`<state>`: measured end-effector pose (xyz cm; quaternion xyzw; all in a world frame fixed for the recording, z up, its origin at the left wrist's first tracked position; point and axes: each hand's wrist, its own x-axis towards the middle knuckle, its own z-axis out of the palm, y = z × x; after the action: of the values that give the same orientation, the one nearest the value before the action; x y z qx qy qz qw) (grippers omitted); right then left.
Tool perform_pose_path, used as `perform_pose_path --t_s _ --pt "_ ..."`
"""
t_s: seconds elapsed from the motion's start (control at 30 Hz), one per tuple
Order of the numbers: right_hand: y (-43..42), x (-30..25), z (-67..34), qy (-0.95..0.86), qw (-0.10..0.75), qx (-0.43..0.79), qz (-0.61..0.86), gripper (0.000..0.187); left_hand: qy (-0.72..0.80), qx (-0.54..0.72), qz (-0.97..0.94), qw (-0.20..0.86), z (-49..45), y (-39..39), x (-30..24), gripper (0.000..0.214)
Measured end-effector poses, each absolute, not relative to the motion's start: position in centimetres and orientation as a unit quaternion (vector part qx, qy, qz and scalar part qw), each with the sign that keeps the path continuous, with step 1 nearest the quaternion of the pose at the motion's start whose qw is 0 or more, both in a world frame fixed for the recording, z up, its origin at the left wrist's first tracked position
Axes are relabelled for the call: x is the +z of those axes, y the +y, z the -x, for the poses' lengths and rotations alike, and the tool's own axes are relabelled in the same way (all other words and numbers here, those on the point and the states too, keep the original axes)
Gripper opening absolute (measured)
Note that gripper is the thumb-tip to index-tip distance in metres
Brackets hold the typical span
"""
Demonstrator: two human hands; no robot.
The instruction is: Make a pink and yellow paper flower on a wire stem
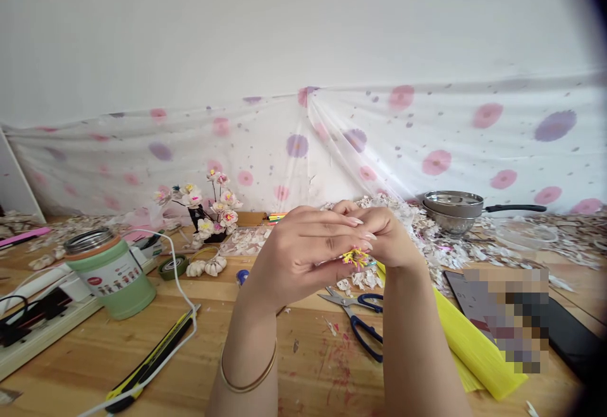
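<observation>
Above the middle of the table, my two hands meet. My left hand (317,243), with a thin gold bangle (250,384) at the wrist, is closed, its fingers pressed together. A small tuft of yellow paper strips with pink tips (356,256), like flower stamens, pokes out between its thumb and fingers. My right hand (386,234) is curled against the left fingertips from behind; its own fingertips are mostly hidden, so what they pinch does not show. Blue-handled scissors (353,313) lie opened on the table below. Yellow crepe paper (474,341) lies beyond my right forearm.
At left stand a green jar (118,284) and a power strip (57,322), with a white cable crossing a box cutter (154,357). Behind are an artificial flower arrangement (213,215), green tape (171,266), scattered pale petals (436,253), and metal bowls (453,211). Phones (564,328) lie right.
</observation>
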<state>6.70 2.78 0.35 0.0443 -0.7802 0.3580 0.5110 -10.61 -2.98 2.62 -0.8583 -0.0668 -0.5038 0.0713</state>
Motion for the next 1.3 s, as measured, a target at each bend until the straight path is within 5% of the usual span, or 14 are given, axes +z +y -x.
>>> perform_pose_path --t_s 0.4,0.87,1.0,1.07,1.23,1.3 --pt "2.8 0.3 -7.2 -0.777 0.520 0.353 -0.015 0.018 -0.077 -0.507 0.858 0.029 10.2 -3.3 2.6 0.025" --pt "2.8 0.3 -7.4 -0.788 0.526 0.318 -0.030 0.024 -0.095 -0.512 0.853 0.026 9.4 -3.6 2.6 0.004" --pt "2.7 0.3 -7.4 -0.776 0.519 0.357 -0.041 0.009 -0.141 -0.513 0.846 -0.028 9.3 -3.5 2.4 0.068" --pt "2.5 0.4 -7.3 -0.772 0.505 0.385 -0.044 0.007 -0.152 -0.510 0.846 -0.028 9.2 -3.2 2.2 0.083" --pt "1.8 0.6 -7.3 -0.759 0.547 0.354 0.006 0.010 -0.072 -0.520 0.851 -0.005 8.8 -2.0 1.9 0.025" --pt "1.6 0.7 -7.2 -0.764 0.541 0.352 0.020 0.017 -0.052 -0.519 0.853 -0.004 8.8 -1.8 1.9 0.018"
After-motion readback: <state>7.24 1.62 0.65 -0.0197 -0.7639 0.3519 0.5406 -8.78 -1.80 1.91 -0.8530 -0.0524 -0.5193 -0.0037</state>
